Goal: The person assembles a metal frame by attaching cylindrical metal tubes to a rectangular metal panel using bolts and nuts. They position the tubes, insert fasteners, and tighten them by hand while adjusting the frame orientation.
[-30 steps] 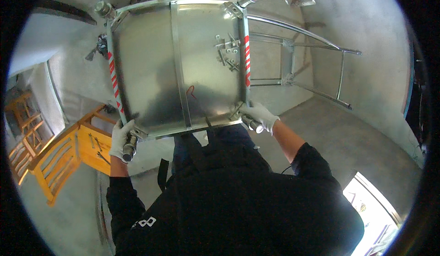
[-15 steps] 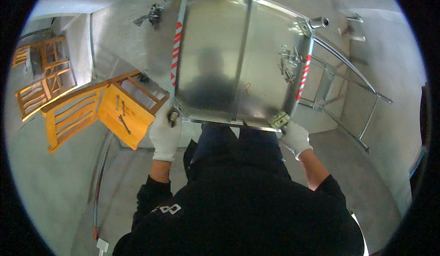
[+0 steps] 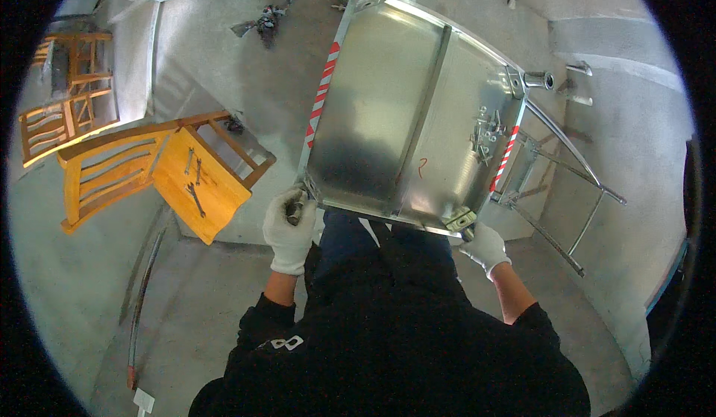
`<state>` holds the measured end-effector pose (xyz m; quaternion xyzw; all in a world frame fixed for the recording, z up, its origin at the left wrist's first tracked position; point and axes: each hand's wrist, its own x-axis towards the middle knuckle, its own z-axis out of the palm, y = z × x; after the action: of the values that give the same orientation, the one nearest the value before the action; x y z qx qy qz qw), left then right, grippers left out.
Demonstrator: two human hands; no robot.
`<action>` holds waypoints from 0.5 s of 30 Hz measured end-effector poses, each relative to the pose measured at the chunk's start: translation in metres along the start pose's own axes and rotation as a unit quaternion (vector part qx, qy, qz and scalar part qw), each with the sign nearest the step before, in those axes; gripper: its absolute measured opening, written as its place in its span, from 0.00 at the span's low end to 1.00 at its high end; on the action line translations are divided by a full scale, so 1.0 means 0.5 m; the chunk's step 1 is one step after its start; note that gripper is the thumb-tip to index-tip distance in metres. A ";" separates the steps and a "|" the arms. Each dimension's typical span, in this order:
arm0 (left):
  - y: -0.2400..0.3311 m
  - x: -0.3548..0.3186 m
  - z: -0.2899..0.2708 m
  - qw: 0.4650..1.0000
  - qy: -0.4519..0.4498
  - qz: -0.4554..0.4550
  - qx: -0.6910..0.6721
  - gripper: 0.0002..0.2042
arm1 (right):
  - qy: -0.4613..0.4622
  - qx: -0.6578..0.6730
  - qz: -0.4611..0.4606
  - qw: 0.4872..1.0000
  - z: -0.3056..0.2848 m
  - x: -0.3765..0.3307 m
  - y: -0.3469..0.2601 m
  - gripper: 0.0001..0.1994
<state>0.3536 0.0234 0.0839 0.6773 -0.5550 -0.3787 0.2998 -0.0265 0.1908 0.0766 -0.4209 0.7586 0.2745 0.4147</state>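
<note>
A shiny metal platform (image 3: pixel 388 111) with red-and-white striped side rails fills the middle, seen from above. My left hand (image 3: pixel 289 227), in a white glove, grips the tube socket at its near left corner. My right hand (image 3: pixel 485 247), also gloved, holds the near right corner by a bracket. Several loose bolts (image 3: pixel 485 130) lie on the platform near its right rail. A metal tube frame (image 3: pixel 567 178) is attached at the right side.
A yellow wooden chair (image 3: pixel 156 171) with wrenches on its seat stands to the left; more wooden chairs (image 3: pixel 63 96) lie beyond. A long curved bar (image 3: pixel 142 290) rests on the concrete floor at lower left. Scattered fittings (image 3: pixel 268 18) lie at the far end.
The view has swung so the platform now sits tilted toward the upper right and the yellow chair has come closer. Both hands keep their grip on the near corners.
</note>
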 end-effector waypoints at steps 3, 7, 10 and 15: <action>-0.026 0.014 0.002 0.995 -0.007 0.102 -0.006 0.06 | 0.030 -0.008 0.009 0.999 0.007 0.005 -0.005 0.25; -0.040 0.021 0.000 0.992 -0.042 0.112 -0.044 0.03 | 0.057 -0.002 0.010 0.998 0.010 0.005 -0.014 0.21; -0.042 0.016 -0.004 0.992 -0.071 0.076 -0.069 0.04 | 0.054 0.032 0.020 0.998 0.008 0.003 -0.013 0.20; -0.038 0.018 -0.009 0.989 -0.100 0.068 -0.088 0.04 | 0.115 0.090 0.034 0.989 0.014 0.001 -0.017 0.19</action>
<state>0.3682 0.0183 0.0688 0.5676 -0.5916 -0.4706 0.3263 -0.0165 0.1919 0.0722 -0.3848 0.8366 0.1688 0.3514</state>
